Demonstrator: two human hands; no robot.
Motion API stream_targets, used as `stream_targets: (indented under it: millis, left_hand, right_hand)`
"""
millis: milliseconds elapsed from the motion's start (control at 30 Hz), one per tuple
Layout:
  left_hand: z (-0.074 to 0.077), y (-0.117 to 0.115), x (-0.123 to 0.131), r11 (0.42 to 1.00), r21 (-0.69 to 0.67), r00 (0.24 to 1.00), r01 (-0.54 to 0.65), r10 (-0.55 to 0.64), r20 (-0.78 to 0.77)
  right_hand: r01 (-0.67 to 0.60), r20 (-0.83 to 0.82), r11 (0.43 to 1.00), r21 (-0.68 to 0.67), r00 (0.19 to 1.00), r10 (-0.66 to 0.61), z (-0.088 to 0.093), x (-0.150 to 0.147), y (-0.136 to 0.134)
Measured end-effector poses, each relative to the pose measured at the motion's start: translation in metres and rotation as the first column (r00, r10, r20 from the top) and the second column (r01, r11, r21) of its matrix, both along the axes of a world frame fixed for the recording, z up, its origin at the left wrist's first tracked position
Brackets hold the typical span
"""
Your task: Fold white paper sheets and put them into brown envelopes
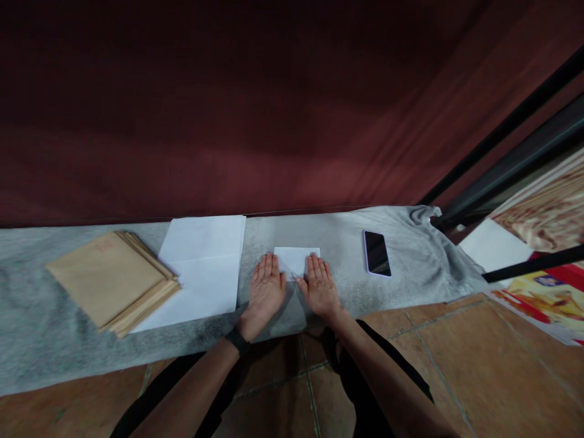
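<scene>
A small folded sheet of white paper point(296, 258) lies flat on the grey cloth point(292, 228). My left hand point(267, 286) rests palm down over its left edge, fingers stretched out and pointing away from me. Over the right edge lies my right hand point(320, 287), also palm down with its fingers out straight. Both thumbs point inward at the near edge of the paper. The parts of the sheet beneath the hands are hidden. A dark band circles my left wrist.
On the left, a pile of brown envelopes point(109, 274) overlaps larger creased white sheets point(207, 261). A phone point(377, 254) lies right of my hands. Behind the cloth rises a dark red surface point(274, 121). Black bars point(506, 134) and a colourful box point(547, 298) stand at right.
</scene>
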State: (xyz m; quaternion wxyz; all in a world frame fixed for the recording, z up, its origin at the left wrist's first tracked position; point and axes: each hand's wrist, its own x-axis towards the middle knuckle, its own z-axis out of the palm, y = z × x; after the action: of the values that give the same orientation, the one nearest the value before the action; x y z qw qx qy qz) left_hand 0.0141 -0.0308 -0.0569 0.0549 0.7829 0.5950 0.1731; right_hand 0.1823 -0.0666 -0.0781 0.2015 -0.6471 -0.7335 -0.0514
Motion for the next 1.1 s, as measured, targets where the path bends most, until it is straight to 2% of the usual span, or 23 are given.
stream_targets:
  millis: [167,267,333,400,500,667,767,833,867,933,1033,1100]
  left_hand:
    - [0.013,0.014,-0.002,0.995,-0.097,0.979,0.0,0.02,0.203]
    - [0.019,0.023,-0.003,0.98,-0.197,0.903,-0.028,0.109,0.415]
    - [0.022,0.029,-0.003,0.948,-0.313,0.797,-0.057,0.232,0.558]
    - [0.023,0.034,-0.002,0.897,-0.437,0.649,-0.065,0.371,0.664]
    - [0.024,0.035,-0.001,0.838,-0.544,0.437,-0.043,0.505,0.744]
    - [0.031,0.031,0.0,0.825,-0.556,0.211,0.105,0.528,0.823]
    - [0.044,0.031,-0.003,0.817,-0.502,0.092,0.283,0.498,0.862]
    - [0.052,0.031,-0.004,0.801,-0.468,0.028,0.373,0.494,0.869]
    - [0.054,0.03,-0.003,0.795,-0.468,0.012,0.386,0.503,0.864]
    - [0.055,0.027,-0.001,0.775,-0.498,0.013,0.389,0.536,0.844]
    - [0.048,0.02,0.005,0.729,-0.532,0.032,0.43,0.577,0.816]
    - [0.042,0.018,0.007,0.732,-0.533,0.049,0.425,0.569,0.821]
  right_hand:
    - [-0.002,0.03,1.0,0.028,1.0,0.001,-0.002,-0.004,0.001]
    - [0.002,0.049,1.0,0.028,0.999,-0.003,-0.001,-0.008,0.0]
    - [0.005,0.055,1.0,0.029,0.998,-0.006,0.0,-0.011,-0.001]
    - [0.006,0.059,1.0,0.026,0.998,-0.007,0.002,-0.012,-0.002]
    - [0.003,0.067,1.0,-0.001,0.998,-0.003,0.005,-0.013,-0.002]
    - [-0.057,-0.006,0.994,-0.092,0.998,0.057,0.022,-0.017,-0.002]
    - [-0.104,-0.228,0.988,-0.112,0.971,0.076,0.038,-0.014,0.004]
    - [-0.094,-0.496,0.991,-0.096,0.868,0.034,0.049,-0.008,0.011]
    - [-0.078,-0.643,0.993,-0.093,0.766,0.0,0.054,-0.006,0.015]
    - [-0.072,-0.872,0.992,-0.099,0.488,-0.051,0.061,-0.002,0.021]
    - [-0.133,-0.993,0.986,-0.098,0.072,-0.089,0.06,-0.003,0.024]
    - [-0.155,-0.985,0.98,-0.125,-0.102,-0.142,0.053,-0.006,0.022]
